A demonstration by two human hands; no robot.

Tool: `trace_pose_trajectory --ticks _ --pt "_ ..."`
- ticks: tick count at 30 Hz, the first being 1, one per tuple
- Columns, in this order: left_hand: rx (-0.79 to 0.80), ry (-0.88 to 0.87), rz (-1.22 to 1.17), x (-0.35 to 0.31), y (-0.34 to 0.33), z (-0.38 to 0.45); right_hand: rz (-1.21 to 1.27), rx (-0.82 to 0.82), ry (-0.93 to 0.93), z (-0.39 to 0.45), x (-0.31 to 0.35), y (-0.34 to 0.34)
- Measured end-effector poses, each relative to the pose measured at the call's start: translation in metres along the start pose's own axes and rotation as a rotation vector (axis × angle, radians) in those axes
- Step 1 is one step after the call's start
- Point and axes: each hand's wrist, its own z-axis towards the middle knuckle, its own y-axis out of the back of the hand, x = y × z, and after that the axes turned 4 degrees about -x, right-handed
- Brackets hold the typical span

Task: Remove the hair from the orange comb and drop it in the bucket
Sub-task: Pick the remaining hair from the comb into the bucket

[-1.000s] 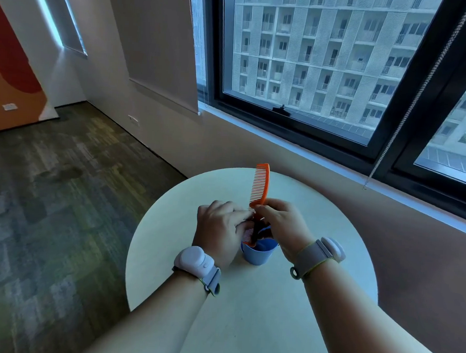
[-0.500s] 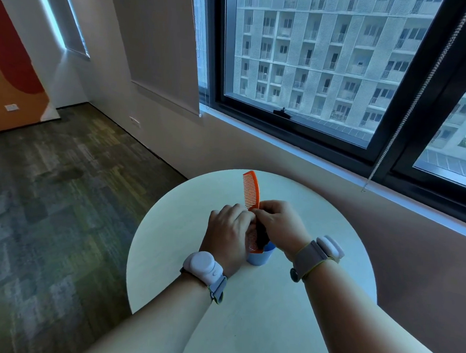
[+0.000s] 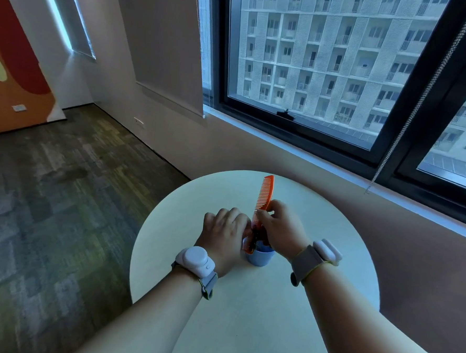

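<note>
The left hand [image 3: 227,230] is curled, knuckles up, its fingers wrapped round the lower part of the orange comb [image 3: 264,200]; the fingertips themselves are hidden behind the hand, so how tightly they close cannot be told. A smooth white puck on a grey fabric strap [image 3: 195,261] sits on that wrist. Just right of this grip the comb stands nearly upright, a thin, glossy plastic strip with a slightly bowed spine. Its long axis runs from the low end at the bucket's rim up and a little to the right, away from the person, and the free tip points toward the window [image 3: 329,59]. The fine, evenly spaced teeth face left. A dark tangle of hair [image 3: 257,236] clings to the teeth between the two hands, directly over the bucket.

Below the grips sits the small blue bucket [image 3: 259,257] — a round, smooth-walled cup that stands on the pale, matte round table [image 3: 245,313], its left rim touching or just behind the comb's lower end.

The right hand [image 3: 280,228] comes in from the right, its thumb and fingers narrowed to a pinch on the comb about mid-length, above the left hand's hold; whether the pinch takes spine or hair strands cannot be told. Its wrist carries the same white puck on a wide woven band [image 3: 307,262]. Mottled carpet [image 3: 46,219] lies well left of the table.
</note>
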Motion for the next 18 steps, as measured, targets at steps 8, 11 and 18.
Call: trace_pose_trajectory --ticks 8,11,18 --pt "-0.196 0.026 -0.253 -0.007 0.002 -0.010 0.034 0.141 -0.050 -0.003 -0.010 -0.015" --pt "-0.251 0.011 -0.280 -0.001 -0.001 -0.016 0.149 0.168 -0.062 -0.002 -0.010 -0.018" --pt "-0.334 0.003 -0.180 0.004 0.000 -0.019 0.158 0.218 -0.050 -0.004 -0.002 -0.027"
